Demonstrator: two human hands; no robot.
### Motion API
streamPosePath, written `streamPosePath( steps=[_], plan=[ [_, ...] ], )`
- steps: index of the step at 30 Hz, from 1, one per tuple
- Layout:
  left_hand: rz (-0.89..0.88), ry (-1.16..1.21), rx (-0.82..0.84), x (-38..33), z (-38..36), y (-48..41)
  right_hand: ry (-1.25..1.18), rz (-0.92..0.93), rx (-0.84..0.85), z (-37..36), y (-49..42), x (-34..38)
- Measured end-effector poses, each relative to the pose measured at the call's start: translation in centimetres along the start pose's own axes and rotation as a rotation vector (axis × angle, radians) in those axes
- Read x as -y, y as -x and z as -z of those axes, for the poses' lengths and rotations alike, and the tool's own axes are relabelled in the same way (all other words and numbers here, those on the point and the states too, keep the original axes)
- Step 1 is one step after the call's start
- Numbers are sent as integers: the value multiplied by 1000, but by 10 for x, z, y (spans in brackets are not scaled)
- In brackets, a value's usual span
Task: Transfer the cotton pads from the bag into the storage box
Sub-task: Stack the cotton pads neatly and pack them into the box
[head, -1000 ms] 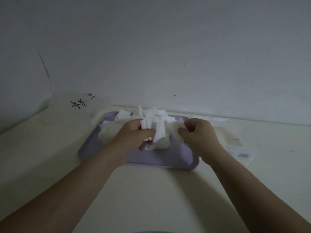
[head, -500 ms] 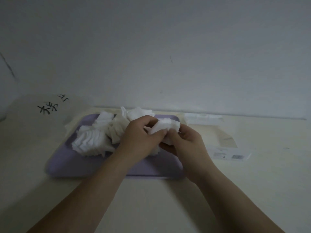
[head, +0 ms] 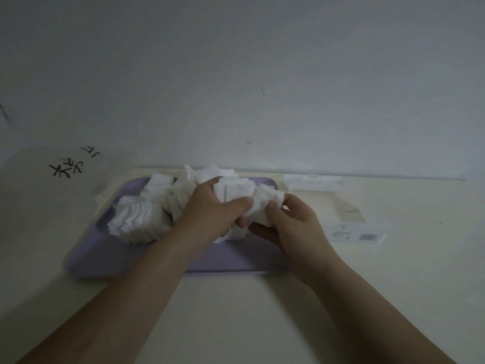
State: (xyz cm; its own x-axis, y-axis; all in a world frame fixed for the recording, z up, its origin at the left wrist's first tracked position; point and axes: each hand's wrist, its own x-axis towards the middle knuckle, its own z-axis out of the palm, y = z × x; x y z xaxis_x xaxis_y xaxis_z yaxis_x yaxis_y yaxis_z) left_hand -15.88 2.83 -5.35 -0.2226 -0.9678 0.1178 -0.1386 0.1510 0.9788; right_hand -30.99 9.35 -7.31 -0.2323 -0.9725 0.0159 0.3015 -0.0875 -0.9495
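Note:
A lilac tray [head: 110, 254] lies on the cream table with several white cotton pads [head: 136, 219] heaped on its far left half. Over the tray's right half both hands hold one bunch of pads [head: 244, 193]. My left hand [head: 210, 214] grips the bunch from the left, thumb across its front. My right hand [head: 291, 224] pinches its right end from below. The clear flat bag [head: 349, 227] with a printed label lies on the table to the right of the tray. No storage box is recognisable.
A white sheet with black handwritten characters [head: 65, 166] leans at the far left. A small white strip-like object [head: 312, 178] lies against the wall behind the bag. The grey wall stands close behind the tray.
The loose pads between my hands have been gathered into one tighter bunch. My right hand has moved in under its right end. The camera view has shifted slightly.

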Motion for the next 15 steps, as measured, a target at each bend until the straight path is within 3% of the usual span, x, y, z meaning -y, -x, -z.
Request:
streamPosePath(
  steps=[15],
  plan=[
    [-105, -40, 65, -5, 7, 2, -32, 66, -67, -8, 6, 4]
  ],
)
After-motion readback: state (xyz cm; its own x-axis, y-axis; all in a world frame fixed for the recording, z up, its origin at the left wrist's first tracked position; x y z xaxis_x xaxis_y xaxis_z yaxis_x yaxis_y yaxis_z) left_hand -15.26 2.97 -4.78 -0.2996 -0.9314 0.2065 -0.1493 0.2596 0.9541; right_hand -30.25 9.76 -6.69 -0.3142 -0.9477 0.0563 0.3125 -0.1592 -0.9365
